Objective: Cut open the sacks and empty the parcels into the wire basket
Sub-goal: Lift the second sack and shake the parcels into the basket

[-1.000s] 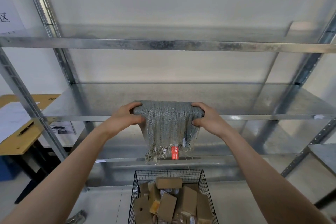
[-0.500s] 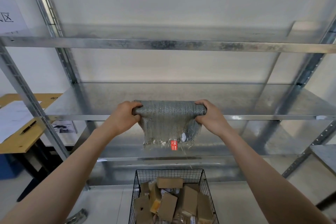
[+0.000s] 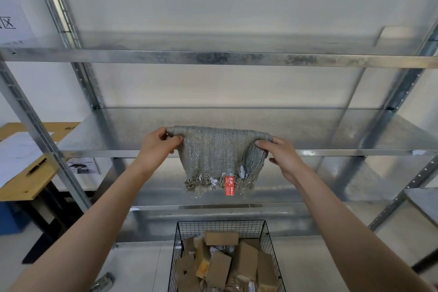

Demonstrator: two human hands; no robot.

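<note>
Your left hand point(image 3: 159, 147) and right hand point(image 3: 279, 154) each grip one end of a single grey woven sack point(image 3: 219, 156), rolled at its top edge and held level in front of the middle shelf point(image 3: 331, 135). Your left fingers curl around the roll with the thumb pressed against the cloth; your right thumb and fingers pinch the other end, though the fingers behind the fabric are hidden. The sack hangs down from the roll, frayed along its lower edge, with one red tag point(image 3: 229, 185) dangling there; the print on it is too small to read. White scraps cling to the fringe, hard to count.

Directly below stands one wire basket point(image 3: 220, 226), its near part cut off by the bottom of the view. Brown cardboard parcels point(image 3: 221, 238) lie heaped in it, overlapping; at least seven show, the rest are buried or cropped.

On your left, a wooden table point(image 3: 28, 187) is partly hidden by the rack upright, with white paper and one pen point(image 3: 36, 166) on it. A grey object at the bottom left is cut off and unclear.
</note>
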